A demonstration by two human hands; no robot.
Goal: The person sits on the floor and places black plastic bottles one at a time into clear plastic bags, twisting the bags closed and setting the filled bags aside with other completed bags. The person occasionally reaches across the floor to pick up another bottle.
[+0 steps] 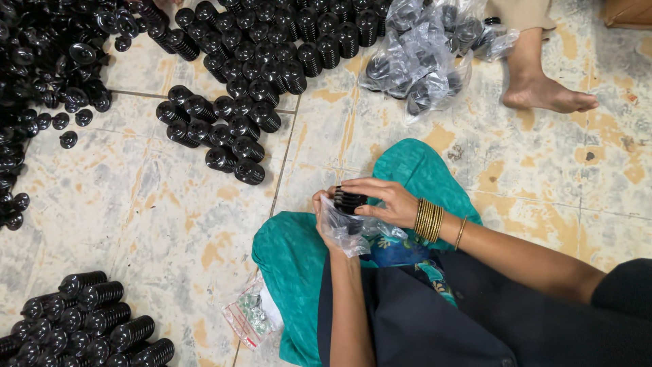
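Far left: a loose heap of small black ribbed rubber pieces [41, 61] lies on the mottled beige tiled floor [136, 217]. Lower left: a block of black ribbed stacks lying on their sides [88, 329]. Upper centre-left: a wider field of the same black ribbed stacks standing close together [251, 54], a smaller cluster [217, 132] just below it.

Near my knee, on the floor: a small clear plastic packet with pale contents [248, 316], touching the edge of my teal cloth garment [292, 265].

Centre: my left hand [333, 224] holds a thin clear plastic bag [346, 234], fingers closed around the film. The short black ribbed rubber stack [348, 200] sits at the mouth of that bag, above my lap. My right hand [384, 200] lies over it, fingers gripping the stack from the top; gold bangles [428, 219] on that wrist.

Upper centre-right: a crumpled clear plastic bag filled with black pieces [424, 54] rests on the floor. Right of it: another person's bare foot [547, 92], well apart from my hands.
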